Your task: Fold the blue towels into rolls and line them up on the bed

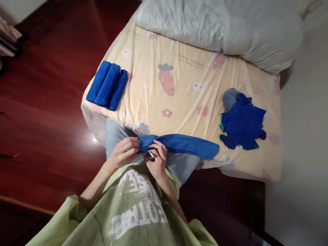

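A folded blue cloth (pixel 185 144) lies along the near edge of the bed. My left hand (pixel 124 152) grips its left end, fingers curled around the fabric. My right hand (pixel 157 161) pinches the same end just beside it, fingers closed on the cloth near a small dark tag. Both hands sit close together above my lap. The rest of the cloth stretches out to the right, flat on the sheet.
The bed (pixel 184 83) has a cream sheet printed with carrots. Three rolled blue cloths (pixel 107 85) sit at its left corner. A loose pile of blue and grey cloths (pixel 242 119) lies at the right. A grey duvet (pixel 217 21) covers the far end. Dark red wooden floor (pixel 47 91) lies left.
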Motion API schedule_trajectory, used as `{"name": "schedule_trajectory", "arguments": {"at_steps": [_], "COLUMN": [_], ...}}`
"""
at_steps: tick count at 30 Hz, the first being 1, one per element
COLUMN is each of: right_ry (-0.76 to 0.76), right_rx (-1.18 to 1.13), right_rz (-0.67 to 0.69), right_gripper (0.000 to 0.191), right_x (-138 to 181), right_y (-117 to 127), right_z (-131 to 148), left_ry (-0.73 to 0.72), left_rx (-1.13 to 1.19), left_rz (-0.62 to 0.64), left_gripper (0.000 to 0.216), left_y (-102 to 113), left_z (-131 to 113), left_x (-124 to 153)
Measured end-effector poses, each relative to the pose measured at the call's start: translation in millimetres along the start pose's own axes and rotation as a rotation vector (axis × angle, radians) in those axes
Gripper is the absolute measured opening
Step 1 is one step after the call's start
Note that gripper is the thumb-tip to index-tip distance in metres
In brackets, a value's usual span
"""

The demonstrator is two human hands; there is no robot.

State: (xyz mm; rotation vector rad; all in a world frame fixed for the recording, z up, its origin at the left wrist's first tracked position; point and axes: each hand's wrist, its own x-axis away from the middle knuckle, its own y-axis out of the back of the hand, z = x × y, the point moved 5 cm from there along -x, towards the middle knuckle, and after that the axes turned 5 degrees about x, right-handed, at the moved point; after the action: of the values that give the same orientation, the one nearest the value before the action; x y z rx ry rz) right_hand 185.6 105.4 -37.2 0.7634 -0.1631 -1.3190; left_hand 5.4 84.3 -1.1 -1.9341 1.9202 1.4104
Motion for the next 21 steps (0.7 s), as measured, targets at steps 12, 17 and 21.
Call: {"name": "schedule_trajectory", "arguments": {"at_steps": [12, 17, 21], "right_ry": [-0.03, -0.071, -0.022], "right_rx": [-0.294, -0.29, -0.211], "right_rz": [0.289, 0.081, -0.139], "right_gripper": [0.012, 0.015, 0.018], "right_x": [3, -2, 2], "right_y": [35, 39, 40], "right_z": [24, 22, 18], "left_ry": [0.204, 0.204, 0.193], "left_rx": [0.143, 0.072, 0.057], "left_rz": [0.189, 0.143, 0.126], "left_gripper": [0.037, 0.037, 0.029], "left_y": [64, 76, 78], "left_z": [-7, -2, -5], "left_x": [-29, -31, -34]}}
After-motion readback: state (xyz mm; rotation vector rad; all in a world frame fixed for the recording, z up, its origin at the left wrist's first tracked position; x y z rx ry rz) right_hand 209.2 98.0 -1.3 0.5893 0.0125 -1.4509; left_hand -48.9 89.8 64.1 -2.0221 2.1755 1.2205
